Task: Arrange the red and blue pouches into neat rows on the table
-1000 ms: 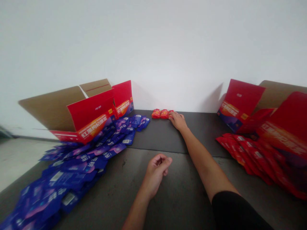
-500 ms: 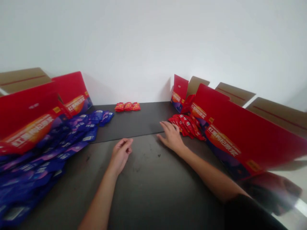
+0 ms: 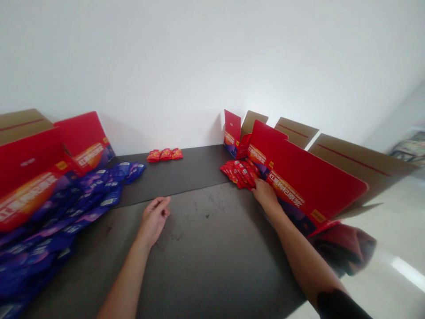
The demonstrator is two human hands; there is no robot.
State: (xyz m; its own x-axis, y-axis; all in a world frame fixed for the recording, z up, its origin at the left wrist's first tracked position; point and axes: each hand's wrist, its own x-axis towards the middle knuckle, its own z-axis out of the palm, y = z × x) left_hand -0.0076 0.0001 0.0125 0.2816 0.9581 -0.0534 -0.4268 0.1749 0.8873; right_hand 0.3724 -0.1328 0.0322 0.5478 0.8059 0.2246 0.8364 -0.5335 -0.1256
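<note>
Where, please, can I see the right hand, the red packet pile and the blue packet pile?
Right hand (image 3: 265, 195): head view, on its back.
Red packet pile (image 3: 239, 172): head view, its middle.
Blue packet pile (image 3: 64, 223): head view, its middle.

I've room up the middle of the worktop (image 3: 212, 248)! Blue packets (image 3: 75, 215), blurred, maybe heaped, crowd its left edge; red packets (image 3: 239, 173) and a red carton (image 3: 299, 175) block its right.
</note>
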